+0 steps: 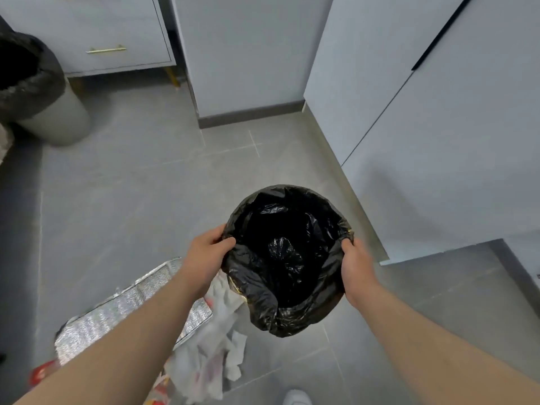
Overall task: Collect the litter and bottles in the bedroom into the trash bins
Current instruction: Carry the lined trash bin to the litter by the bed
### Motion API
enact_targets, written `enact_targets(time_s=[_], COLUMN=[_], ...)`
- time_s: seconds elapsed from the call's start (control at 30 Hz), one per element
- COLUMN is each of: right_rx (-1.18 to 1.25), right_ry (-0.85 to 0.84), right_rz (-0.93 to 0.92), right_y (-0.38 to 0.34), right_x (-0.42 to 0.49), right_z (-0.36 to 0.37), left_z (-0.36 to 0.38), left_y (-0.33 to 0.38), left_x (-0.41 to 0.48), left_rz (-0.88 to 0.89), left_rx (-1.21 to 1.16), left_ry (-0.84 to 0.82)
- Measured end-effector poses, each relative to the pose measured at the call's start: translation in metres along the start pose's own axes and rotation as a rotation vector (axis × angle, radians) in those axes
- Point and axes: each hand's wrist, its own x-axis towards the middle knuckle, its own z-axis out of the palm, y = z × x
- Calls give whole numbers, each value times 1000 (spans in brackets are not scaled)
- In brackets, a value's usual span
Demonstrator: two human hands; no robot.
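Trash bin (287, 189) lined with wrinkled, glossy black bag (264, 312), dark inside. Gripped at rim by left hand (204, 260) and right hand (358, 273), fingers (225, 242) curled over plastic.

I had the lined bin (287, 258) between my left hand (206, 255) and right hand (358, 270). Litter (216, 355) lay on the floor (131, 185) just left of it, and a second bin (38, 92) stood far left, before the drawers (111, 33).
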Motion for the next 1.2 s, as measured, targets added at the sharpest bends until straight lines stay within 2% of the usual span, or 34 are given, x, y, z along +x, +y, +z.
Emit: enact_targets(time_s=[0.27,0.57,0.77,1.2], right_rx=[8,6,33,4], right_ry=[57,83,106,146], right_rz=[7,-26,-54,-126], right_y=[87,117,131,145], right_x=[30,45,52,58], right_z=[-5,-17,-25,-31], left_z=[20,36,45,49], left_y=[-74,-113,-124,-136], left_x=[25,32,39,50], left_rz=[33,55,92,116], left_rx=[77,48,82,59], left_ry=[0,2,-61,-69])
